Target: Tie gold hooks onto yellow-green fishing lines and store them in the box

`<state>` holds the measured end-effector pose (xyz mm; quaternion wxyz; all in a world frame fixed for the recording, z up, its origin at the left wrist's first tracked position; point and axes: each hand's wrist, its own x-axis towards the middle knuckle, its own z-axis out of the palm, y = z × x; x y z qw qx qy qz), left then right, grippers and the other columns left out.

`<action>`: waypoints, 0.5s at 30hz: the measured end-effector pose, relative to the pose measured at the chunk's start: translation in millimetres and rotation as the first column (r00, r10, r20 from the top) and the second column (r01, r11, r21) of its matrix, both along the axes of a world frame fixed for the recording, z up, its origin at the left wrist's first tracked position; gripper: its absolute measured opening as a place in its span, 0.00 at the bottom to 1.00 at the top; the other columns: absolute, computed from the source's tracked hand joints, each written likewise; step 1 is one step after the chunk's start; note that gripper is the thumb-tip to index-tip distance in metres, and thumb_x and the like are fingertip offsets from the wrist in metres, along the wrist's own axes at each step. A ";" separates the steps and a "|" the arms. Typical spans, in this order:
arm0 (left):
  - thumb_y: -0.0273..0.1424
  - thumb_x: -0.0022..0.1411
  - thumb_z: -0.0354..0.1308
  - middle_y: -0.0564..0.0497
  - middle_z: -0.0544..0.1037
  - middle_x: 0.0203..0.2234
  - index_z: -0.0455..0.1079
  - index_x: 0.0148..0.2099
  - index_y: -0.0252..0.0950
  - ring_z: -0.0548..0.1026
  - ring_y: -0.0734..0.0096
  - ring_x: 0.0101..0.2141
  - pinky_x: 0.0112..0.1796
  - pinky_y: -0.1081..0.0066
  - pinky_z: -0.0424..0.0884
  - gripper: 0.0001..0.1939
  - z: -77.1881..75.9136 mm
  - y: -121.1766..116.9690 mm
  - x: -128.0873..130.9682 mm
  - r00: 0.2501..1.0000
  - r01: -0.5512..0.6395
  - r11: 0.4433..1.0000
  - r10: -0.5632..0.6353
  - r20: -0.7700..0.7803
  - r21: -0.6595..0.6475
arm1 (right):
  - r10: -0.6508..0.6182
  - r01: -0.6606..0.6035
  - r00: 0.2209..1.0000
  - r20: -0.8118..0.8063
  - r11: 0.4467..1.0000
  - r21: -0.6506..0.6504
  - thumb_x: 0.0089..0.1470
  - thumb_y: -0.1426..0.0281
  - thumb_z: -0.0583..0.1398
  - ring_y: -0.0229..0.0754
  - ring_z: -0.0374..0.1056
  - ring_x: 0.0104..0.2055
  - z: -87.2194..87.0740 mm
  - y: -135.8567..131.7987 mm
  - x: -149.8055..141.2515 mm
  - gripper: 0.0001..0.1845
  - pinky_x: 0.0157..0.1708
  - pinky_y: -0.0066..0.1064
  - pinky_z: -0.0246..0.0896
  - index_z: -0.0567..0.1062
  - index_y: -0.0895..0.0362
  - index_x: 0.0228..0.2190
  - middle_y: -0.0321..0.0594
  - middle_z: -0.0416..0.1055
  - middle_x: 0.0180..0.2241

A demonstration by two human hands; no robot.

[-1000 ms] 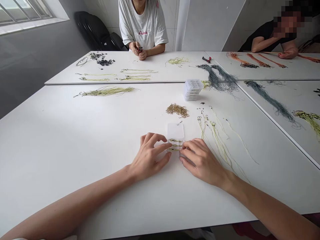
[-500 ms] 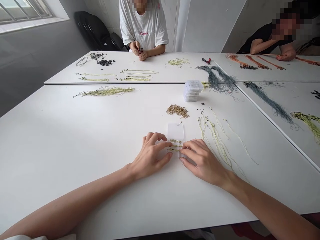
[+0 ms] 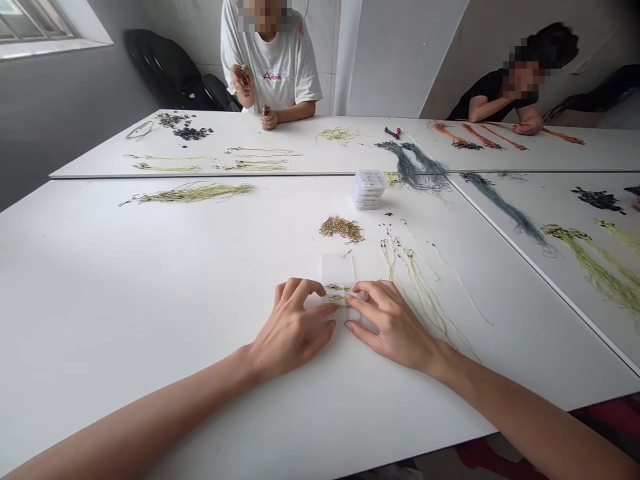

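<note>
A small clear plastic box (image 3: 337,269) lies on the table with its lid laid back, away from me. Several yellow-green fishing rigs (image 3: 339,288) stretch across its inside. My left hand (image 3: 295,327) grips the box at its left side, fingers bent over the rigs and the thumb at the near corner. From the right side my right hand (image 3: 393,323) holds it too, its fingertips on the rigs' ends. The fingers partly hide the near part of the box. Close to the lid lies one loose metal piece (image 3: 347,254).
Behind the box sit a pile of brass-coloured swivels (image 3: 342,229) and stacked clear boxes (image 3: 369,190). Hooked yellow-green lines (image 3: 417,273) spread to the right. Grey line bundles (image 3: 413,163) and pliers (image 3: 393,133) lie farther back. Two people sit across the table (image 3: 150,267).
The whole view has shifted, so things appear farther left and slightly lower. My fingers have shifted slightly over the rigs. The person opposite has raised one hand and now holds their hands apart.
</note>
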<state>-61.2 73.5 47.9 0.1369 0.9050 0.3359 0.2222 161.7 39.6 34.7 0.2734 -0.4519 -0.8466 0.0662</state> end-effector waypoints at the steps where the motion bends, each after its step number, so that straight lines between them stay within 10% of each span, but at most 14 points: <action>1: 0.27 0.62 0.55 0.44 0.67 0.46 0.73 0.50 0.45 0.63 0.58 0.45 0.46 0.55 0.59 0.15 -0.3 0.5 0.3 1.000 0.010 1.000 -0.010 -0.010 0.012 | -0.001 0.001 1.000 0.001 1.000 -0.001 0.57 0.70 0.60 0.47 0.66 0.43 0.0 0.3 -0.4 0.15 0.47 0.46 0.62 0.72 0.58 0.47 0.48 0.69 0.43; 10: 0.27 0.62 0.54 0.41 0.68 0.47 0.68 0.55 0.41 0.65 0.57 0.44 0.45 0.54 0.62 0.18 -0.3 -5.5 1.5 0.995 0.101 0.993 -0.101 0.001 0.055 | -0.094 0.105 0.980 -0.177 0.993 0.056 0.59 0.67 0.59 0.46 0.67 0.48 9.9 24.3 22.2 0.14 0.50 0.42 0.62 0.74 0.57 0.46 0.45 0.72 0.43; 15: 0.30 0.59 0.57 0.41 0.71 0.47 0.67 0.56 0.39 0.69 0.58 0.44 0.44 0.58 0.68 0.21 -3.9 -48.4 10.3 0.870 0.492 0.863 -0.487 0.069 -0.113 | -0.402 0.443 0.836 -0.374 0.896 0.028 0.56 0.69 0.59 0.42 0.71 0.36 14.8 52.9 78.4 0.10 0.44 0.41 0.66 0.77 0.55 0.40 0.42 0.73 0.40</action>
